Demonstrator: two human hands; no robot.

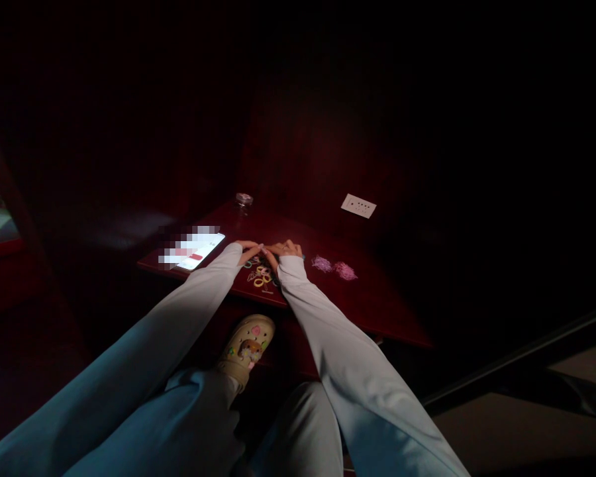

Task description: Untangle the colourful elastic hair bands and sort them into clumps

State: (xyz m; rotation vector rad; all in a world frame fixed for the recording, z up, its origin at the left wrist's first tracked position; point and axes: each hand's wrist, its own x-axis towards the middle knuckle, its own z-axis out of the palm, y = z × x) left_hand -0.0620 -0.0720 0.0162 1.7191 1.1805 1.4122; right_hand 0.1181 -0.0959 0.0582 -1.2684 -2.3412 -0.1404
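Observation:
Over a mixed pile of small bands (259,282), some yellow, green and dark, my two hands meet at the fingertips. My left hand (249,251) comes in from the left with its fingers pinched together. From the right, my right hand (284,251) has bent fingers closed against the left fingertips. Whatever lies between the fingers is too small to make out. Just right of my right hand sit a purple heap of small bands (322,264) and a pink heap (345,270), apart from the hands.
A lit phone (201,250) lies on the left of the dark red table (377,308). A lidded glass jar (244,202) stands at the back. The wall behind carries a white socket plate (358,206). Below the front edge is a beige shoe (248,348).

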